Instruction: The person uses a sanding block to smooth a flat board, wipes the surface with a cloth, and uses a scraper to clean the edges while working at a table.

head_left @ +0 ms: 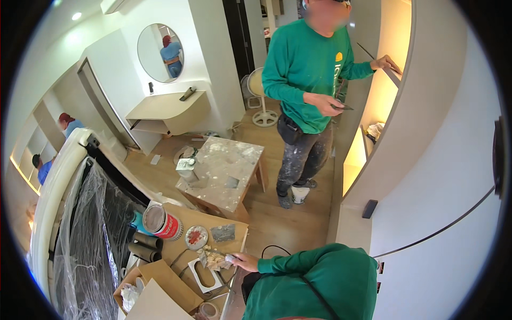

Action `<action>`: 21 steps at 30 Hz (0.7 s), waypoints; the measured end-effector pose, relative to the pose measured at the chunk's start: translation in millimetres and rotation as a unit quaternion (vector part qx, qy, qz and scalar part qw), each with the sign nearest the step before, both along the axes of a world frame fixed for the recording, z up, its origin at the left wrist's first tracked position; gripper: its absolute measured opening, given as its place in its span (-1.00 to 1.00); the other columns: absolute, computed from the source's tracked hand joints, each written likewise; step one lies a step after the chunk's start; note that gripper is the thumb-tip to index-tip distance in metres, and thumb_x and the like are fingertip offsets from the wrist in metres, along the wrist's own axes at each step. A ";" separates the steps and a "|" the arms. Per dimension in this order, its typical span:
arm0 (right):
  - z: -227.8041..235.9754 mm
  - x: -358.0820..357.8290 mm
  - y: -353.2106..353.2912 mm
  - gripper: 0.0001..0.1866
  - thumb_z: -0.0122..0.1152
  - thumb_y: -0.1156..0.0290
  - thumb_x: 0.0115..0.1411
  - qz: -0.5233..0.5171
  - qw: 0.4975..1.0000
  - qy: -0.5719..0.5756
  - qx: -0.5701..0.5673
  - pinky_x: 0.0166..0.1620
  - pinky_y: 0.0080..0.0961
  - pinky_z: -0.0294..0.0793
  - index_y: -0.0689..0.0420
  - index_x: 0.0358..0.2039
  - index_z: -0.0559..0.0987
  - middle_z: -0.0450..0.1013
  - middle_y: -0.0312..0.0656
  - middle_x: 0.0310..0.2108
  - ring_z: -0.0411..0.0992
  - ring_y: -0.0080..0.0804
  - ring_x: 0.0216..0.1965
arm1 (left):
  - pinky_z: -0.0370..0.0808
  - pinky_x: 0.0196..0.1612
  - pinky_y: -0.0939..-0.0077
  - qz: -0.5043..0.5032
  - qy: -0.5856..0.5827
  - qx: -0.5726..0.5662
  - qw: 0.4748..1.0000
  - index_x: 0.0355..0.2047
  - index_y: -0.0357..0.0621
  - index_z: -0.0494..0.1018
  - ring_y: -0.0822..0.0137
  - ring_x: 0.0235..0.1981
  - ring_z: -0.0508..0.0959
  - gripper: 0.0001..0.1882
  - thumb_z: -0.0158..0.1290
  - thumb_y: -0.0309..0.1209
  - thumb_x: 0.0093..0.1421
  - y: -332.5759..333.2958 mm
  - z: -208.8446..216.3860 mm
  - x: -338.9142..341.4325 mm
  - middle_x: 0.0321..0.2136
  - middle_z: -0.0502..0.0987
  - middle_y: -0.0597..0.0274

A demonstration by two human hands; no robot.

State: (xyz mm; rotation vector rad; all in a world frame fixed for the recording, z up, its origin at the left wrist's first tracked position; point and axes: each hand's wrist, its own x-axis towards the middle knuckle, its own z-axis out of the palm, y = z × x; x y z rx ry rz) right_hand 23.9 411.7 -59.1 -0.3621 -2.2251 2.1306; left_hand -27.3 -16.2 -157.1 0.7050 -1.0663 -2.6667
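From the lower edge my green-sleeved right arm reaches left across to a brown-covered work surface [241,234]. At its edge my right hand [247,262] is closed on a small whitish thing [230,257] whose kind I cannot make out. Next to it lies a crumpled beige rag or paper [214,261]. Just beyond are a round tub lid with red smears [197,238], a grey flat sheet [223,232] and a paint can with a red label [162,222]. A white frame with an oval cutout [205,274] lies nearer. My left hand is out of view.
A co-worker in green [304,69] stands ahead, holding a flat dark blade [344,106], other hand at a lit shelf niche [397,74]. A splattered low table [240,154] bears a metal can [186,169]. Plastic-wrapped furniture [90,229] and an open carton [170,288] stand left.
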 end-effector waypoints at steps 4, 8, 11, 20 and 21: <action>-13.3 20.0 40.9 -0.53 -0.02 0.14 0.40 -0.072 0.997 -0.022 -0.034 -0.22 -0.45 0.48 0.25 0.12 0.46 0.53 -0.19 -0.27 0.49 -0.47 -0.32 | 0.60 -0.06 -0.01 0.068 -0.065 0.011 0.996 0.14 -0.47 0.27 -0.12 -0.11 0.54 -0.11 0.08 0.21 0.22 19.9 -2.6 -11.2 -0.07 0.48 -0.32; -25.3 26.3 58.4 -0.56 -0.04 0.10 0.41 -0.117 0.990 0.001 -0.084 -0.26 -0.49 0.50 0.21 0.03 0.51 0.52 -0.25 -0.28 0.49 -0.54 -0.37 | 0.56 -0.05 0.11 0.019 -0.098 -0.042 0.994 0.15 -0.34 0.30 0.02 -0.10 0.54 -0.21 0.04 0.18 0.27 31.4 10.8 0.3 -0.06 0.49 -0.17; -34.7 27.2 70.1 -0.56 -0.03 0.07 0.41 -0.143 0.988 0.001 -0.065 -0.33 -0.56 0.45 0.14 0.08 0.48 0.51 -0.28 -0.20 0.50 -0.57 -0.31 | 0.54 -0.04 0.19 -0.044 -0.118 -0.091 0.988 0.15 -0.24 0.32 0.13 -0.10 0.54 -0.29 0.00 0.16 0.31 43.1 35.6 21.0 -0.06 0.50 -0.05; -60.2 138.9 82.3 -0.55 -0.08 0.11 0.36 -0.524 0.830 0.031 -0.189 -0.51 -0.51 0.44 0.05 0.16 0.39 0.51 -0.15 -0.08 0.60 -0.32 -0.29 | 0.56 -0.39 0.46 -0.445 -0.026 -0.244 0.861 -0.08 -0.16 0.46 0.30 -0.41 0.60 -0.55 0.10 -0.01 0.31 42.1 35.8 88.0 -0.39 0.57 0.22; -48.5 153.4 72.1 -0.56 -0.08 0.13 0.37 -0.558 0.814 0.046 -0.155 -0.49 -0.52 0.42 0.05 0.17 0.38 0.50 -0.16 -0.07 0.59 -0.31 -0.29 | 0.55 -0.43 0.50 -0.509 -0.001 -0.252 0.823 -0.07 -0.13 0.45 0.33 -0.44 0.61 -0.57 0.12 -0.04 0.29 32.7 16.6 100.5 -0.40 0.58 0.23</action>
